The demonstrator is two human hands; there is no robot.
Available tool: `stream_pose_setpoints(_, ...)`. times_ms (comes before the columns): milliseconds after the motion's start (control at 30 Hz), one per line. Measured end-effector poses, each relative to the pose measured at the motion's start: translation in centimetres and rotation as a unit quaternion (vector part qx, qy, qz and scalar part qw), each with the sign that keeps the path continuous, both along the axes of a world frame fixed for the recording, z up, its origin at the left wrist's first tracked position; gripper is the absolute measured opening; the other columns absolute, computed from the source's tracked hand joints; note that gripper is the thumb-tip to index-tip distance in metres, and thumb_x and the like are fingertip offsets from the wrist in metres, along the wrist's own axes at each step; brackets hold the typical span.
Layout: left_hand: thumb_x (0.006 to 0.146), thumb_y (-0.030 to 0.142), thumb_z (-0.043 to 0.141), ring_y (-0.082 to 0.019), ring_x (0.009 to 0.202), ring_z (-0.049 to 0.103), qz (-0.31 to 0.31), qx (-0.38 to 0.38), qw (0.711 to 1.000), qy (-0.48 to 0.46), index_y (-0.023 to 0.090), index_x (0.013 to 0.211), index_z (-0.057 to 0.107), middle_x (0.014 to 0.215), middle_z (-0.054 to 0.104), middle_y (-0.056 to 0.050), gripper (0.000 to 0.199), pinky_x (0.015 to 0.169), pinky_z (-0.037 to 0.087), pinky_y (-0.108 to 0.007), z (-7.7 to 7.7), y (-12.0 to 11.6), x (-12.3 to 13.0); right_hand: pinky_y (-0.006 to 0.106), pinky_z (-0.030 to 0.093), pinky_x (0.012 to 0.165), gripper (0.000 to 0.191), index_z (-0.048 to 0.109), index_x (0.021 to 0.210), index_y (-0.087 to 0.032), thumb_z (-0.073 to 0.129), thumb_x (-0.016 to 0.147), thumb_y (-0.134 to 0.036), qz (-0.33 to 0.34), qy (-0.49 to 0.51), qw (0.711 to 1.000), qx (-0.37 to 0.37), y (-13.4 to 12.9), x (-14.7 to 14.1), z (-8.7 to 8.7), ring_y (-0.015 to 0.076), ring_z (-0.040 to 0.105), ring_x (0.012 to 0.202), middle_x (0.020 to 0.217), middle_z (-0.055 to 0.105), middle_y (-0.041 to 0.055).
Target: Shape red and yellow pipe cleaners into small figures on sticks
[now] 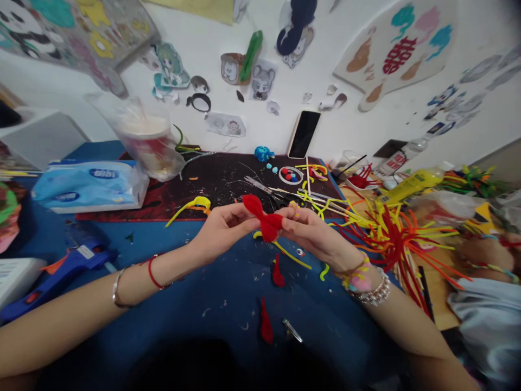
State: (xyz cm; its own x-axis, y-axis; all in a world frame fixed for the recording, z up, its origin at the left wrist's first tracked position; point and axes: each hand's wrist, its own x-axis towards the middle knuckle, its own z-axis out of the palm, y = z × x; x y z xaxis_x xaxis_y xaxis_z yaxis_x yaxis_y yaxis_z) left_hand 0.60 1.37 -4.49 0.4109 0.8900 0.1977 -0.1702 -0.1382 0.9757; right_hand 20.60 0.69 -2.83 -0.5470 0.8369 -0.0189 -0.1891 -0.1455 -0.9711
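Note:
A red fuzzy bow-like piece (266, 221) is held up over the blue mat, between my two hands. My left hand (228, 225) pinches its left side with thumb and fingers. On the right side, my right hand (305, 228) grips a red lobe between thumb and fingers. Below on the mat lie a small red petal-shaped piece (278, 274) and a longer red one (266, 325). A silver clip (292, 330) rests beside the longer piece. A yellow-green stem (293, 255) lies just beneath my hands.
Scissors (260, 185) lie on the dark mat behind my hands. A blue glue gun (65, 266) and tissue pack (89, 184) are at left, near a bagged cup (150, 141). Red and yellow pipe cleaners (393, 239) spread at right, near another person's arm (484, 255). A phone (304, 134) leans on the wall.

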Motion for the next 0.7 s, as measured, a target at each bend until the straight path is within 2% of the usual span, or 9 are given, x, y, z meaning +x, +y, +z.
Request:
stream_pose_setpoints(167, 0.075, 0.031, 0.064, -0.01, 0.068, 0.056, -0.009, 0.004, 1.0, 0.007, 0.015, 0.082, 0.065, 0.076, 0.065, -0.002, 0.018, 0.065, 0.044, -0.02, 0.1, -0.2, -0.1, 0.024, 0.045, 0.073, 0.012, 0.063, 0.086, -0.019, 0.063, 0.077, -0.028, 0.005, -0.006, 1.0, 0.011, -0.2, -0.1, -0.1, 0.0091, 0.057, 0.069, 0.072, 0.062, -0.0016)
stream_pose_setpoints(333, 0.073, 0.027, 0.067, -0.009, 0.068, 0.056, -0.001, -0.024, 1.0, -0.013, 0.015, 0.077, 0.066, 0.074, 0.064, 0.0, 0.013, 0.064, 0.044, -0.019, 0.3, 0.1, -0.1, 0.025, 0.046, 0.074, 0.013, 0.061, 0.084, -0.018, 0.059, 0.079, -0.03, -0.009, -0.043, 0.998, 0.036, 0.0, 0.0, 0.5, 0.0107, 0.058, 0.071, 0.073, 0.061, -0.0008)
stream_pose_setpoints(400, 0.071, 0.025, 0.068, -0.009, 0.068, 0.057, 0.008, -0.056, 0.997, -0.045, 0.015, 0.078, 0.067, 0.076, 0.066, 0.0, 0.012, 0.065, 0.044, -0.019, 0.6, 0.2, -0.1, 0.027, 0.047, 0.074, 0.02, 0.06, 0.084, -0.018, 0.052, 0.084, -0.036, -0.01, -0.068, 0.995, 0.075, 0.5, 0.4, 1.0, 0.0119, 0.058, 0.073, 0.075, 0.06, 0.0)
stream_pose_setpoints(467, 0.071, 0.025, 0.068, -0.011, 0.07, 0.059, 0.012, -0.097, 0.992, -0.075, 0.016, 0.082, 0.067, 0.078, 0.067, -0.001, 0.015, 0.068, 0.046, -0.021, 1.1, 0.3, -0.1, 0.028, 0.046, 0.072, 0.028, 0.06, 0.083, -0.017, 0.044, 0.087, -0.04, 0.001, -0.163, 0.976, 0.145, 1.0, 0.9, 1.4, 0.0131, 0.058, 0.074, 0.076, 0.06, 0.0014)
stream_pose_setpoints(533, 0.071, 0.025, 0.067, -0.013, 0.073, 0.06, 0.01, -0.135, 0.986, -0.093, 0.016, 0.084, 0.068, 0.08, 0.068, -0.003, 0.016, 0.069, 0.046, -0.023, 1.5, 0.4, -0.1, 0.026, 0.045, 0.066, 0.03, 0.061, 0.082, -0.017, 0.044, 0.086, -0.042, 0.061, -0.319, 0.92, 0.219, 1.2, 1.4, 1.7, 0.0134, 0.057, 0.07, 0.075, 0.061, 0.0018)
stream_pose_setpoints(633, 0.072, 0.021, 0.064, -0.014, 0.074, 0.061, 0.005, -0.178, 0.979, -0.095, 0.014, 0.084, 0.068, 0.08, 0.068, -0.004, 0.014, 0.069, 0.046, -0.023, 1.8, 0.5, -0.2, 0.023, 0.04, 0.052, 0.03, 0.062, 0.083, -0.018, 0.049, 0.082, -0.046, 0.199, -0.514, 0.79, 0.268, 0.4, 1.4, 1.3, 0.0128, 0.055, 0.056, 0.065, 0.061, -0.0001)
stream_pose_setpoints(700, 0.073, 0.018, 0.063, -0.012, 0.072, 0.06, 0.001, -0.192, 0.976, -0.099, 0.015, 0.087, 0.067, 0.08, 0.068, -0.003, 0.016, 0.068, 0.046, -0.022, 1.6, 0.7, -0.3, 0.023, 0.035, 0.047, 0.032, 0.06, 0.084, -0.018, 0.049, 0.081, -0.048, 0.219, -0.599, 0.715, 0.286, -0.7, 0.8, 0.6, 0.0144, 0.055, 0.051, 0.06, 0.06, 0.0002)
